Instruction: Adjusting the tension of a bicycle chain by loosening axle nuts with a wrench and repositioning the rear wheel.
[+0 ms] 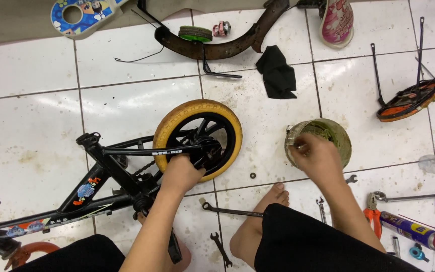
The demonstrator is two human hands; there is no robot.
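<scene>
Bracing the small black bicycle [101,176] on the tiled floor [36,136], our left hand [179,174] grips its frame beside the yellow-tyred rear wheel [200,136], while our right hand [318,156], fingers curled, dips into the grease tub [341,136]; greasy fingers could slip.

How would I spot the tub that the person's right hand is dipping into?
Start at the small black bicycle lying on the white tiled floor. Right of its yellow-tyred wheel stands a round, grimy tub, the right hand over its rim. It is the only open container, smeared greenish inside.
</scene>
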